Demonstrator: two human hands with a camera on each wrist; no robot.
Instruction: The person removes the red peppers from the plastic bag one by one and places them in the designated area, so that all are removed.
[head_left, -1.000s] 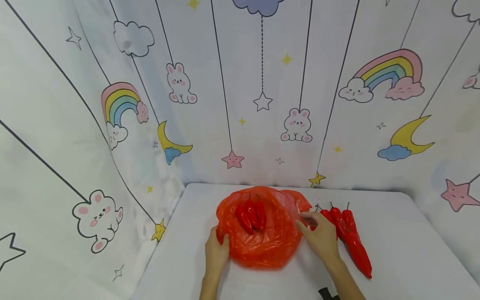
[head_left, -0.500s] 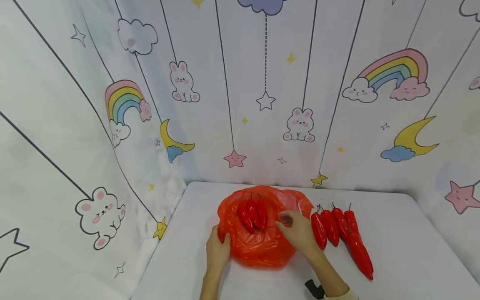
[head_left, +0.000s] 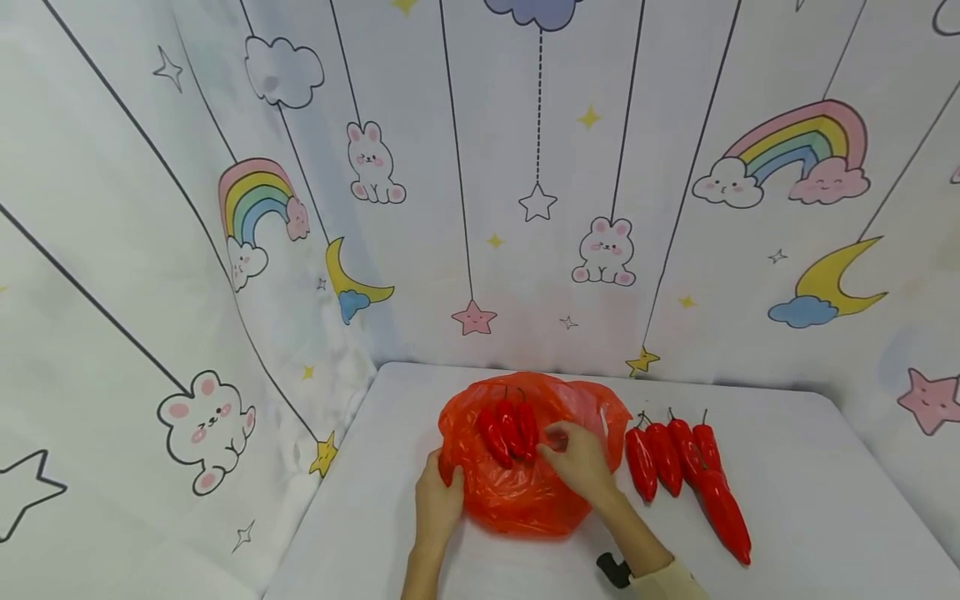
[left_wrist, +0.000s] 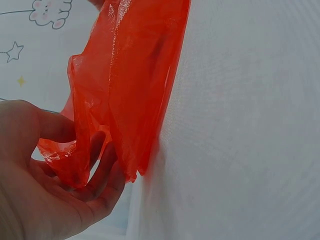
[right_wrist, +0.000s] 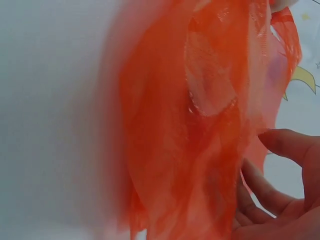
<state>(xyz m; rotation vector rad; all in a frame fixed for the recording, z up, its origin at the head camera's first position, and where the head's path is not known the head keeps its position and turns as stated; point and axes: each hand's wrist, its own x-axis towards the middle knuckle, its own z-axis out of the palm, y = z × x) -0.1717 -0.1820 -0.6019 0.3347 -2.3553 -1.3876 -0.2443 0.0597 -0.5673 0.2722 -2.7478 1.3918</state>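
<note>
Here, the left hand (head_left: 439, 505) grips a red bag (head_left: 517, 503) partly hiding the empty, loosely spread right hand (head_left: 580, 463).

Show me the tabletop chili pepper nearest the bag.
The leftmost red chili pepper of the five on the white table, beside the plastic bag; the other four lie farther right.

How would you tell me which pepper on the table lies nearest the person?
Find the white table, then the orange-red plastic bag on it. To the bag's right, as the head view shows it, lie some loose red peppers. The nearest pepper slants out in front of the others, its tip reaching closer to the person than any neighbour's.
</note>
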